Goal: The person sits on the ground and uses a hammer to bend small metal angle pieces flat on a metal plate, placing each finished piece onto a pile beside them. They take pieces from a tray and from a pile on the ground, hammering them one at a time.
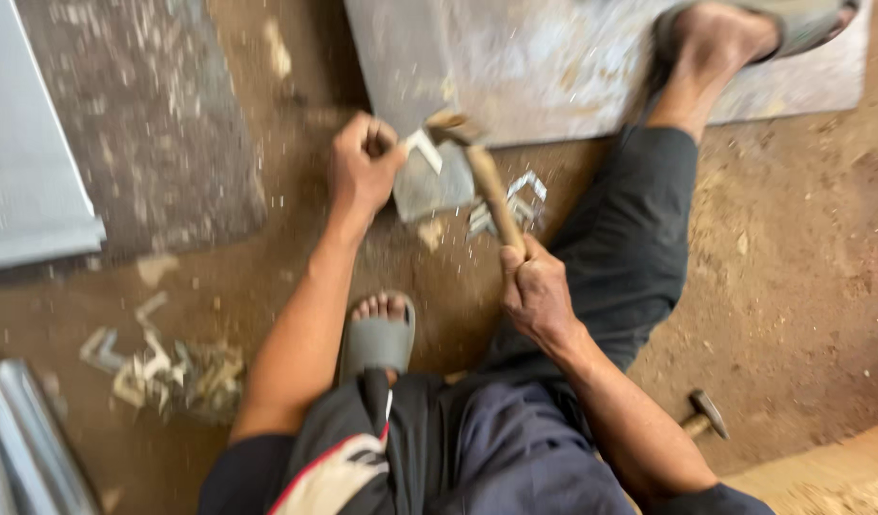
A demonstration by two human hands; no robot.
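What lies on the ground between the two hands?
In the head view, between the left hand and right hand lie a flat metal block and the hammer's handle.

Spare hammer (703, 413), scrap offcuts (167, 370), grey sheet (29, 172)

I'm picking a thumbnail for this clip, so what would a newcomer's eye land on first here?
First, at the centre, the right hand gripping a wooden-handled hammer whose head is over a small bent metal piece that the left hand steadies on a little metal block. Next, the seated person's sandalled foot between the forearms, and the heap of bent metal scraps on the dirt floor at lower left.
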